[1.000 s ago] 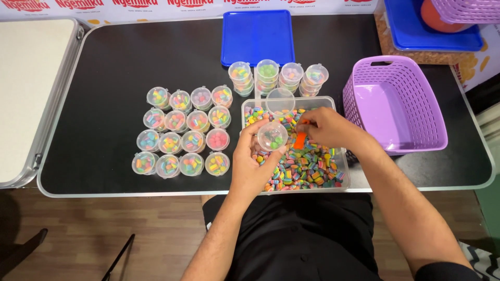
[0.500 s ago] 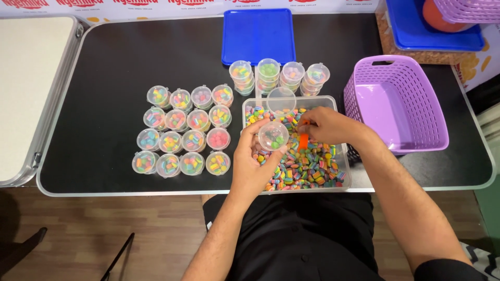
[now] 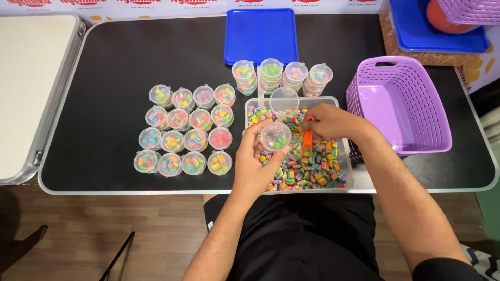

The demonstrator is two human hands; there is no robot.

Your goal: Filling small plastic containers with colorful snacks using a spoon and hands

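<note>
I see the left hand (image 3: 255,166) closed around a small clear cup (image 3: 275,136), held tilted over the tub (image 3: 345,179); a few green and coloured candies sit inside the cup. Right hand (image 3: 333,123) pinches an orange scoop (image 3: 307,139), its tip down among the candies (image 3: 307,166) in the tub. Tub is clear, rectangular, at the table's near edge, about full of striped multicolour pieces. One empty clear cup (image 3: 284,100) rests at the tub's far end.

Left of the tub: filled cups (image 3: 185,130) with lids, in four rows on the black table (image 3: 104,104). Behind the tub: four short stacks of cups (image 3: 281,75), candies visible in the top ones. Blue lid (image 3: 261,34) lies flat beyond those. Purple basket (image 3: 401,104) just right of the tub; I cannot tell any contents
</note>
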